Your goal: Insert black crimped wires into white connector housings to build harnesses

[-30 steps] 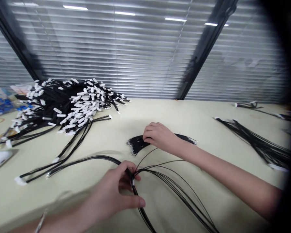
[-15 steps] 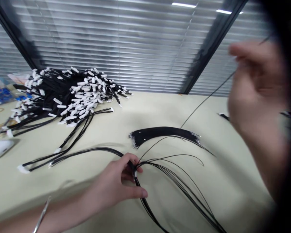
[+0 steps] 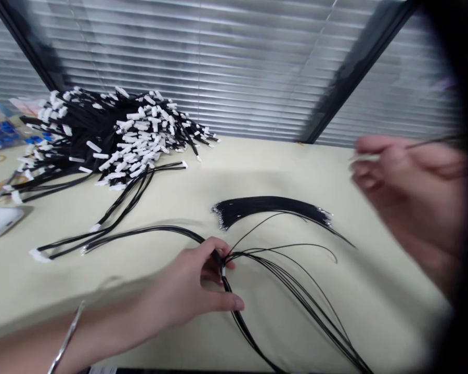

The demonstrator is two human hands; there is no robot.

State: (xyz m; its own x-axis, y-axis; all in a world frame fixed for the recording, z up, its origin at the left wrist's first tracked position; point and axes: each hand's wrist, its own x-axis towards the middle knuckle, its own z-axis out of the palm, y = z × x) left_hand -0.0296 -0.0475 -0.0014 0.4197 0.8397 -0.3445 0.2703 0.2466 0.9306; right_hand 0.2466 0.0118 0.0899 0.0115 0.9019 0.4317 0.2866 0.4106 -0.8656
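Observation:
My left hand (image 3: 197,283) is closed around a bundle of thin black wires (image 3: 292,285). A small white connector (image 3: 223,271) shows at its fingers, and the wires fan out towards the lower right. Raised at the right, my right hand (image 3: 409,192) pinches a single thin black wire (image 3: 432,141), with a pale end sticking out past the fingertips. Motion smears that hand somewhat, and the dark image edge cuts it off. Between the hands, further back, lies a flat stack of black wires (image 3: 273,204) with silvery metal terminals at both ends.
A large heap of black cables with white connectors (image 3: 140,140) fills the back left of the pale table (image 3: 265,171). Nearer are looped cables (image 3: 68,240) and a white rounded case (image 3: 2,221). A bag of blue pieces (image 3: 0,132) sits far left. Window blinds (image 3: 237,67) stand behind.
My right hand has come down and its fingers have closed in, with a wire end now at the fingertips. The wire no longer stretches down to the stack. My left hand keeps its hold.

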